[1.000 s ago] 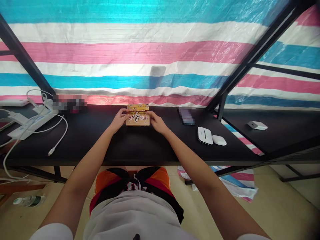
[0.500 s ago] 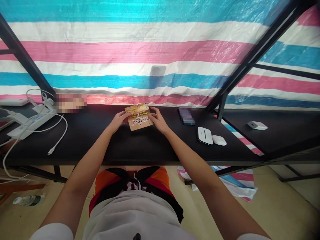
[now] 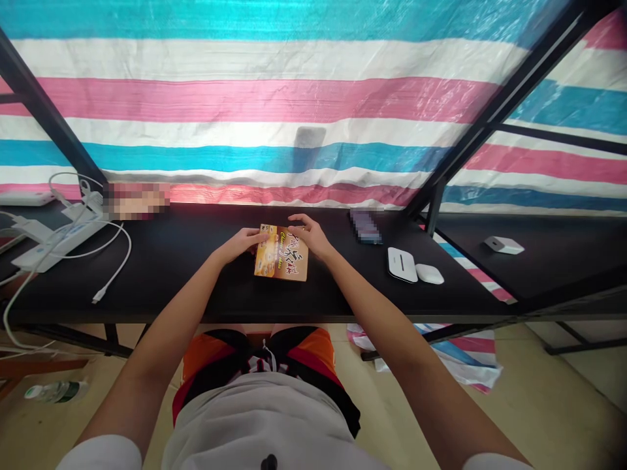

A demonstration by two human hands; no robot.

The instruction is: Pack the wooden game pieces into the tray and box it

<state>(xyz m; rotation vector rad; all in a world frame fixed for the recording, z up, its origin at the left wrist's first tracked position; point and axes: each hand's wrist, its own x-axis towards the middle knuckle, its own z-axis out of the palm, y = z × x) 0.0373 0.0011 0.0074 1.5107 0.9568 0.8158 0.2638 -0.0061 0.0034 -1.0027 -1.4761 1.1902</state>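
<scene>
A small flat Chinese chess box (image 3: pixel 281 258), tan and golden with dark characters and yellow lettering, is held just above the black desk (image 3: pixel 171 274). My left hand (image 3: pixel 241 244) grips its left edge, thumb on top and the other fingers partly hidden beneath. My right hand (image 3: pixel 313 236) is at the upper right corner, thumb over the box. Its index finger reaches out past the far edge, apart from the thumb; the remaining fingers are mostly hidden. The lettering runs sideways, top to bottom.
A white power strip (image 3: pixel 63 245) with chargers and cables lies at left, near a blurred item (image 3: pixel 137 201). At right are a phone (image 3: pixel 366 227), a white device (image 3: pixel 402 265) and a white rounded case (image 3: pixel 430 273). Striped sheeting (image 3: pixel 245 98) hangs behind the desk.
The box has turned about a quarter turn and come nearer to me, its golden end now at left. My left hand has shifted slightly right; my right hand has barely moved.
</scene>
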